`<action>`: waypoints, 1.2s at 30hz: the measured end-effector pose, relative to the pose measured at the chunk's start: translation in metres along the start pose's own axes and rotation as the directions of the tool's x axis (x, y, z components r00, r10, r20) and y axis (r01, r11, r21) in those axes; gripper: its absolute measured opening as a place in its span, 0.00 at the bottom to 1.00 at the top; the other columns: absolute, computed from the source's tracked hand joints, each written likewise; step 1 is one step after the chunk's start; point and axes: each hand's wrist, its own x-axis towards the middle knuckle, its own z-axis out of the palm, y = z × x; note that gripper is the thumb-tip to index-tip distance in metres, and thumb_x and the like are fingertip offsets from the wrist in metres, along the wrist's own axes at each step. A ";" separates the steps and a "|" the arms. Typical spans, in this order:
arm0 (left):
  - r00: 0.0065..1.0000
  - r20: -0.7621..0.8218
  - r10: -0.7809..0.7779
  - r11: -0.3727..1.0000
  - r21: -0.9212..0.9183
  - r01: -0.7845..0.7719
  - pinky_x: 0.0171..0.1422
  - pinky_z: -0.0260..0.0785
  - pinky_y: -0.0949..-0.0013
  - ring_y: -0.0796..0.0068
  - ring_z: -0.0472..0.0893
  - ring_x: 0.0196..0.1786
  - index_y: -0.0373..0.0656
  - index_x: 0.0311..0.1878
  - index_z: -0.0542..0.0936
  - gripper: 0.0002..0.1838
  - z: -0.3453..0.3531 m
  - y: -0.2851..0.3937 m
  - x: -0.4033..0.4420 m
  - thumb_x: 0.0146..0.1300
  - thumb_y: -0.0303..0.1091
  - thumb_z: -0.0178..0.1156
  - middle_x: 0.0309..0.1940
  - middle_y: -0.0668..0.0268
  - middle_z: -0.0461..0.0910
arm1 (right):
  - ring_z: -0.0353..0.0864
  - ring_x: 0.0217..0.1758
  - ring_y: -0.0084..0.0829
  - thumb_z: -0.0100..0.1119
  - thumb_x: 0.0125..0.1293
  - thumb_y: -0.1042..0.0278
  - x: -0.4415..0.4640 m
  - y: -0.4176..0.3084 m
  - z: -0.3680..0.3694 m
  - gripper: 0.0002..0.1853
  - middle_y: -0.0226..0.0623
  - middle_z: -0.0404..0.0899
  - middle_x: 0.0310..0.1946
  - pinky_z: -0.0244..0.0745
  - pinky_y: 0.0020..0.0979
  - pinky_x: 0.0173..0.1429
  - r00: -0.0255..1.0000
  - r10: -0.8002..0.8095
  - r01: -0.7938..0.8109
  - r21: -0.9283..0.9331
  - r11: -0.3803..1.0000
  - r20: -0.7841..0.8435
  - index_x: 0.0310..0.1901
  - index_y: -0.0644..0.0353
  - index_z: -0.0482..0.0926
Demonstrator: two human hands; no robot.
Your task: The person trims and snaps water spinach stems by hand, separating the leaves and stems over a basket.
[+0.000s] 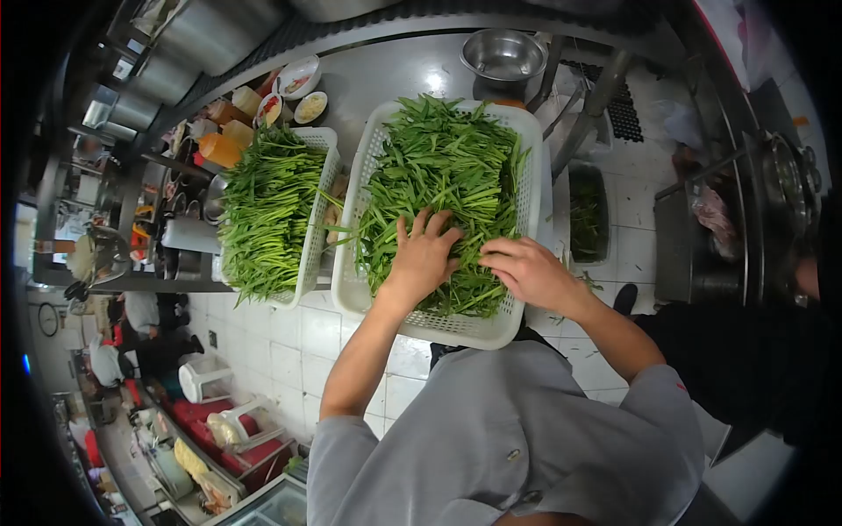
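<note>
A white perforated plastic basket (532,175) sits in front of me, heaped with water spinach (443,158), long green stems with narrow leaves. My left hand (423,256) lies palm down on the greens near the basket's front, its fingers spread. To its right, my right hand (529,273) touches the same pile with bent fingers; its thumb stands apart and part of the fingertips is hard to see. On the left stands a second white basket (317,223), filled with evenly laid bunches of similar green stems (267,215).
A steel bowl (503,56) stands at the back of the metal counter (399,70). Small bowls of chopped ingredients (310,108) and sauce bottles (219,149) are at the left. A tub of greens (588,215) stands on the tiled floor (631,197) at right, near another person's dark clothing (728,351).
</note>
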 end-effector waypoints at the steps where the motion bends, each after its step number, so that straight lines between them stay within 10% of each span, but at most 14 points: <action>1: 0.999 -0.029 -0.014 0.998 -0.066 0.012 0.76 0.53 0.47 0.50 0.67 0.70 0.46 0.56 0.78 0.23 -0.003 0.001 -0.001 0.56 0.31 0.69 0.66 0.58 0.69 | 0.82 0.46 0.42 0.63 0.60 0.78 0.001 0.000 -0.004 0.12 0.40 0.77 0.53 0.77 0.39 0.52 0.998 0.056 -0.053 0.086 0.995 -0.025 0.46 0.61 0.83; 5: 0.945 -0.285 -0.161 0.931 -0.360 0.050 0.58 0.69 0.59 0.58 0.81 0.50 0.39 0.47 0.80 0.14 -0.011 -0.010 -0.013 0.59 0.31 0.68 0.46 0.57 0.81 | 0.84 0.43 0.39 0.63 0.62 0.79 0.008 0.011 -0.023 0.10 0.40 0.76 0.57 0.79 0.36 0.49 0.976 0.159 -0.115 0.267 0.957 -0.149 0.46 0.65 0.83; 11: 0.839 -0.072 -0.539 0.531 -0.803 0.272 0.35 0.64 0.75 0.83 0.72 0.32 0.37 0.46 0.79 0.11 -0.042 -0.016 -0.039 0.67 0.34 0.65 0.27 0.64 0.80 | 0.84 0.40 0.35 0.67 0.61 0.75 0.042 0.025 -0.046 0.12 0.39 0.81 0.49 0.79 0.31 0.44 0.977 0.160 -0.125 0.232 0.965 -0.141 0.47 0.65 0.83; 16: 0.903 -0.136 -0.407 0.310 -0.951 -0.003 0.45 0.72 0.78 0.86 0.78 0.41 0.35 0.51 0.77 0.11 -0.047 0.001 -0.033 0.67 0.23 0.63 0.40 0.69 0.82 | 0.76 0.33 0.16 0.70 0.62 0.71 0.087 -0.020 -0.033 0.14 0.29 0.82 0.34 0.73 0.21 0.35 0.972 0.237 -0.173 0.683 0.709 0.001 0.49 0.63 0.83; 19: 0.927 -0.106 -0.359 0.414 -0.909 0.057 0.49 0.73 0.76 0.83 0.79 0.44 0.35 0.53 0.76 0.12 -0.053 -0.004 -0.034 0.68 0.25 0.62 0.42 0.68 0.83 | 0.75 0.31 0.18 0.70 0.62 0.69 0.101 -0.008 -0.013 0.15 0.30 0.81 0.32 0.73 0.22 0.34 0.978 0.204 -0.175 0.692 0.700 0.040 0.49 0.66 0.82; 20: 0.924 -0.078 -0.374 0.404 -0.911 0.086 0.51 0.72 0.77 0.83 0.80 0.45 0.35 0.54 0.76 0.13 -0.052 -0.011 -0.037 0.69 0.25 0.61 0.42 0.68 0.83 | 0.76 0.32 0.17 0.68 0.64 0.70 0.103 -0.020 -0.030 0.12 0.29 0.81 0.32 0.73 0.22 0.35 0.916 0.328 -0.391 0.705 0.592 0.232 0.46 0.67 0.83; 23: 0.909 -0.049 -0.414 0.272 -0.959 0.072 0.56 0.72 0.76 0.80 0.81 0.50 0.36 0.58 0.76 0.15 -0.042 -0.039 -0.045 0.70 0.26 0.59 0.45 0.65 0.84 | 0.79 0.33 0.16 0.65 0.66 0.72 0.097 -0.015 -0.029 0.11 0.32 0.85 0.34 0.73 0.22 0.36 0.902 0.417 -0.305 0.846 0.438 0.110 0.47 0.66 0.81; 27: 0.879 -0.389 -0.274 0.842 -0.539 0.024 0.68 0.66 0.65 0.68 0.77 0.64 0.39 0.65 0.73 0.22 -0.047 -0.046 -0.049 0.68 0.27 0.61 0.59 0.58 0.80 | 0.80 0.34 0.17 0.64 0.68 0.72 0.087 -0.003 -0.024 0.12 0.33 0.86 0.35 0.75 0.22 0.37 0.906 0.418 -0.318 0.758 0.569 0.066 0.50 0.65 0.80; 32: 0.946 -0.263 -0.191 0.592 -0.800 -0.103 0.74 0.62 0.63 0.65 0.72 0.70 0.39 0.68 0.71 0.30 -0.057 -0.017 -0.036 0.64 0.32 0.67 0.62 0.57 0.77 | 0.82 0.36 0.20 0.61 0.70 0.70 0.084 -0.011 -0.031 0.10 0.34 0.85 0.36 0.78 0.23 0.38 0.884 0.454 -0.409 0.654 0.636 0.112 0.48 0.65 0.82; 36: 0.972 -0.113 -0.208 0.467 -0.884 -0.002 0.59 0.72 0.70 0.75 0.81 0.53 0.37 0.62 0.75 0.23 -0.046 -0.002 -0.023 0.66 0.31 0.66 0.49 0.63 0.83 | 0.82 0.39 0.21 0.61 0.70 0.69 0.087 -0.015 -0.039 0.10 0.33 0.84 0.38 0.78 0.25 0.43 0.912 0.391 -0.320 0.815 0.483 0.127 0.47 0.66 0.83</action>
